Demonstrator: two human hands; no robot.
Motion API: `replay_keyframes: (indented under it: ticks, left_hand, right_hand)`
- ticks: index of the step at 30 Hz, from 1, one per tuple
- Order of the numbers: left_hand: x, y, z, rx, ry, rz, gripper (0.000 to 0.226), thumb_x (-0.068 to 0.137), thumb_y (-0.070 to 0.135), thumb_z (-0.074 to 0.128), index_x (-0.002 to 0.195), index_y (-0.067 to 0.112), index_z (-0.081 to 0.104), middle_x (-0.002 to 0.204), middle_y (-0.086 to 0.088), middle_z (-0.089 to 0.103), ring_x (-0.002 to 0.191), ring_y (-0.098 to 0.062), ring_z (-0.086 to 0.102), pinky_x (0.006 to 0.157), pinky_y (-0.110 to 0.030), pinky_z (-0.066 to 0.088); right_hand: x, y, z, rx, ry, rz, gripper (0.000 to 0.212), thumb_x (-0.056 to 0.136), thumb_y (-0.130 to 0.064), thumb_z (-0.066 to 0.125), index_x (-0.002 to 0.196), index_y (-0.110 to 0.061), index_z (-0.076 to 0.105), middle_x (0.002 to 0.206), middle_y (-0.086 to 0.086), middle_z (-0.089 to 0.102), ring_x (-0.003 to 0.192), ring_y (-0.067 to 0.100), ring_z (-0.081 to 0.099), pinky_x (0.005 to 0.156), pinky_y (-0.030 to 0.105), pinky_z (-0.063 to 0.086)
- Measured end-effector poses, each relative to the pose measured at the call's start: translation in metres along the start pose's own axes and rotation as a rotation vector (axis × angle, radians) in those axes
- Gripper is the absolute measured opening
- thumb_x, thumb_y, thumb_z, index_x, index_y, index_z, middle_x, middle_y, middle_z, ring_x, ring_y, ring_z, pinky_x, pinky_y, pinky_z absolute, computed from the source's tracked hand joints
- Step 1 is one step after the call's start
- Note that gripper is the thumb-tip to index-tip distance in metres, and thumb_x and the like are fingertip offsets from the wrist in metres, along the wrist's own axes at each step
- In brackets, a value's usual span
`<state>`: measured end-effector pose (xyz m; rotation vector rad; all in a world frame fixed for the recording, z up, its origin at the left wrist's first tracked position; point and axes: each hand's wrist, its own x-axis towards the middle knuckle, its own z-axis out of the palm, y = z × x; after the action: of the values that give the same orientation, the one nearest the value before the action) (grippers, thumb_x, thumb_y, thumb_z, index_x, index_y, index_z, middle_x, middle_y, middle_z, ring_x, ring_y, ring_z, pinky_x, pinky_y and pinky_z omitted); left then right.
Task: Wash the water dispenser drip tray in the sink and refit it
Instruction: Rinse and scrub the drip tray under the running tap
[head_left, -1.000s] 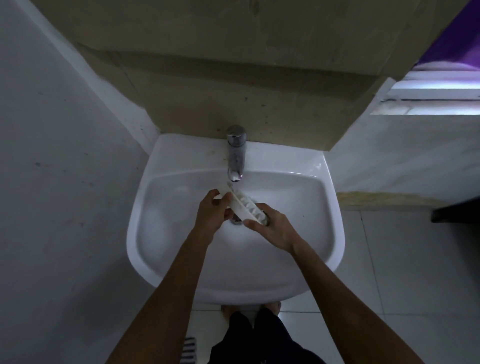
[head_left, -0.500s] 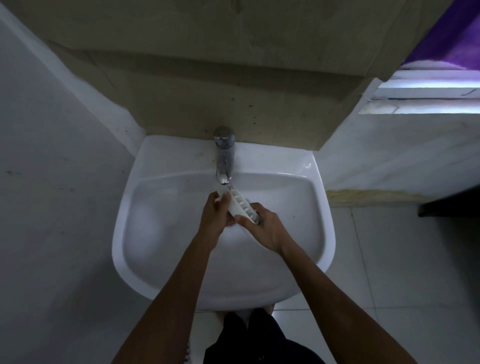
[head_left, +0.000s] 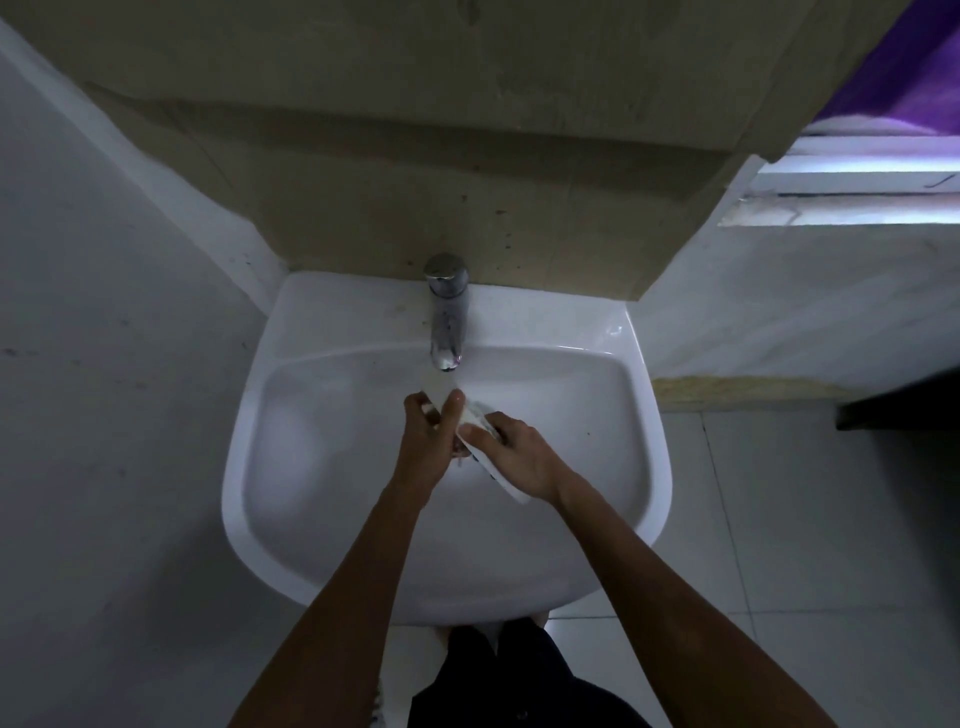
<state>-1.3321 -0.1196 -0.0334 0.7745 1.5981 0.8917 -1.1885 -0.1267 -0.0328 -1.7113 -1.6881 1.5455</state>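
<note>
Drip tray (head_left: 475, 418), white and narrow, held over the middle of the white sink (head_left: 644, 415), its far end just below the chrome faucet (head_left: 445, 317) spout; blurred, no lettering legible on it or on the faucet. Left hand (head_left: 428, 441) closed round the tray's upper part, thumb up along its edge. Right hand (head_left: 519, 452) grips the lower end, fingers curled over the top. Both forearms reach in from below, converging over the basin. Dim light; grey wall left, tiled floor right.
</note>
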Motion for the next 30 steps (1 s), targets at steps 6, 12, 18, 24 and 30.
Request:
replay_keyframes:
  ticks: [6,12,18,24,30]
  left_hand:
    - [-0.003,0.003,-0.001,0.004,0.136,-0.006,0.029,0.105,0.031,0.030,0.115,0.005,0.039,0.081,-0.010,0.056,0.052,-0.021,0.055,0.046,-0.030,0.049]
    - [-0.010,0.004,0.003,-0.051,0.041,-0.018,0.045,0.092,0.034,0.063,0.118,0.011,0.033,0.093,-0.011,0.061,0.070,-0.022,0.065,0.061,-0.037,0.059]
    - [-0.008,0.002,-0.001,0.098,-0.046,0.075,0.053,0.087,0.039,0.068,0.116,0.011,0.035,0.101,-0.012,0.065,0.069,-0.022,0.067,0.051,-0.023,0.051]
    - [-0.004,0.001,-0.004,0.024,0.124,0.045,0.028,0.099,0.045,0.042,0.097,0.017,0.045,0.094,-0.018,0.062,0.079,-0.033,0.069,0.064,-0.049,0.060]
    - [-0.010,0.004,0.001,-0.197,0.222,-0.028,0.028,0.103,0.035,0.037,0.106,0.007,0.041,0.091,-0.010,0.058,0.068,-0.022,0.071,0.068,-0.041,0.060]
  right_hand:
    - [-0.002,-0.005,-0.004,0.149,-0.142,0.121,0.038,0.100,-0.046,0.046,0.120,-0.016,0.061,0.103,0.008,0.070,0.071,0.014,0.063,0.059,0.025,0.051]
    - [0.000,-0.009,-0.006,0.179,-0.156,0.147,0.055,0.099,-0.063,0.030,0.115,-0.023,0.064,0.103,0.006,0.071,0.073,0.019,0.068,0.056,0.031,0.055]
    - [0.011,-0.010,-0.003,0.236,-0.103,0.182,0.073,0.102,-0.059,0.014,0.110,-0.008,0.066,0.097,0.015,0.073,0.068,0.021,0.068,0.056,0.034,0.055]
    - [0.010,-0.013,-0.013,0.291,-0.189,0.197,0.063,0.102,-0.060,0.017,0.128,-0.020,0.057,0.107,0.009,0.074,0.075,0.021,0.069,0.057,0.030,0.055]
    - [0.009,-0.009,0.004,0.168,0.331,0.100,0.057,0.085,-0.072,0.052,0.118,-0.025,0.060,0.105,0.001,0.066,0.076,0.015,0.070,0.070,0.040,0.062]
